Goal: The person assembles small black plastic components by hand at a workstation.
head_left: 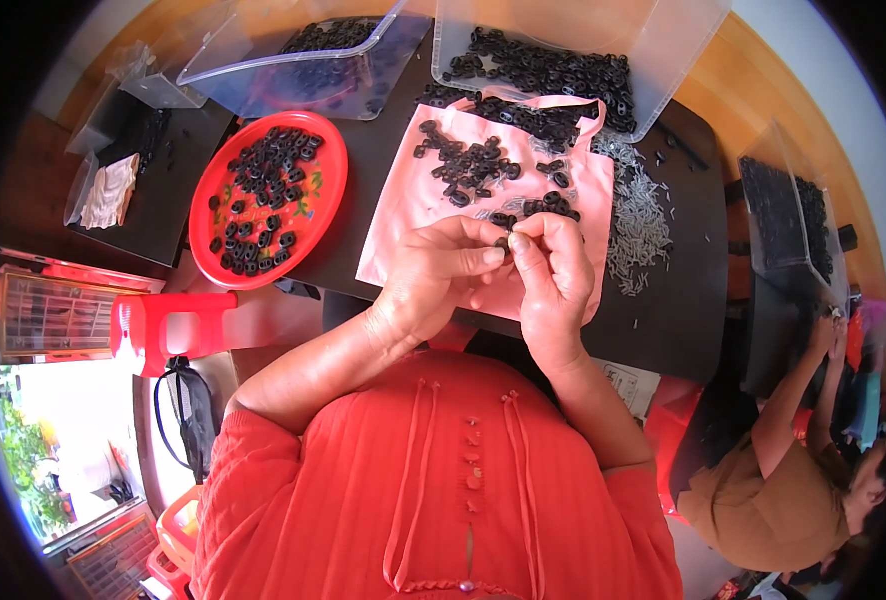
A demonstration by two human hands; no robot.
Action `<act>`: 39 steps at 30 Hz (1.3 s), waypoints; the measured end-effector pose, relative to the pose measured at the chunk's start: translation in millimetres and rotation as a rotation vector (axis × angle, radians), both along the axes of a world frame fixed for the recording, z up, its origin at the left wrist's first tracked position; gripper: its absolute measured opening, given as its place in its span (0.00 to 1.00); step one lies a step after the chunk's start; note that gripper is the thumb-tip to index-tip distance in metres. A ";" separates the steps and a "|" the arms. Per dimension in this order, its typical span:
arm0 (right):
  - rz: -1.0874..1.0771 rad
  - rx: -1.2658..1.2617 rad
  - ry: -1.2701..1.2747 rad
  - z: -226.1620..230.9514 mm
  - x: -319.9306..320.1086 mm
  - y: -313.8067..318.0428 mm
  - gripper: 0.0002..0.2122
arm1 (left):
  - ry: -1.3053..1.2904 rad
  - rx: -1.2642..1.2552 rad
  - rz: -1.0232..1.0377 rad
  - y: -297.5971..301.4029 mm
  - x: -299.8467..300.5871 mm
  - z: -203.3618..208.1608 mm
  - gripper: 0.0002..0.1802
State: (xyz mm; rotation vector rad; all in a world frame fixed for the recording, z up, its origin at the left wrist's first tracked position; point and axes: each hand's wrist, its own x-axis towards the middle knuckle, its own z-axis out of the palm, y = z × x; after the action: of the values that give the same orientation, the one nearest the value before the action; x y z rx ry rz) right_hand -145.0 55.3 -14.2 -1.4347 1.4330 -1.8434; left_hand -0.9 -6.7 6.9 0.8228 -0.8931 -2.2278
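Note:
My left hand (431,270) and my right hand (555,285) meet above the front of a pink cloth bag (391,225) lying flat on the dark table. Their fingertips pinch a small black plastic part (504,243) between them, mostly covered by the fingers. It resembles the loose black cord-lock pieces (473,165) heaped on the bag just beyond. A few small clear pieces (488,209) lie among these. To the left, a red oval tray (199,225) holds many similar black parts. Right of the bag is a spread pile of small silvery, spring-like pieces (638,225).
Two clear plastic bins, one at the back left (263,75) and one tipped at the back centre (663,60), contain black parts. A red stool (178,330) stands at left. At right, a person in a brown top (763,500) works beside another clear bin (788,240).

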 end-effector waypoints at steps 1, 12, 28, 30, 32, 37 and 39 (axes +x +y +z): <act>0.015 0.011 -0.103 0.9 3.7 0.6 0.03 | 0.020 -0.011 0.021 0.8 -1.2 -2.4 0.08; 0.061 0.051 -0.137 -4.5 13.1 -3.0 0.03 | -0.094 -0.268 0.147 7.0 1.2 -14.7 0.07; 0.057 0.102 0.060 -10.1 1.8 -3.4 0.03 | -0.164 -0.313 0.042 -0.3 12.7 -14.7 0.06; 0.061 0.103 0.067 -11.0 0.8 -3.1 0.03 | -0.162 -0.302 0.045 -0.4 12.8 -14.9 0.06; 0.071 0.104 0.089 -11.4 0.2 -3.5 0.03 | -0.153 -0.315 0.030 -0.9 13.4 -13.5 0.06; 0.059 0.105 0.060 -8.4 2.9 -2.0 0.03 | -0.145 -0.299 0.042 -0.7 14.1 -17.8 0.06; 0.062 0.101 0.059 -9.5 2.0 -2.4 0.04 | -0.151 -0.295 0.045 -0.7 13.4 -18.4 0.06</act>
State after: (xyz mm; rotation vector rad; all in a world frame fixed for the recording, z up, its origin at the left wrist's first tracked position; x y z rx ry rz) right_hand -143.0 52.8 -23.7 -1.4775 1.4713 -1.6797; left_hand 12.5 -7.3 -11.5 0.8676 -1.2272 -1.9524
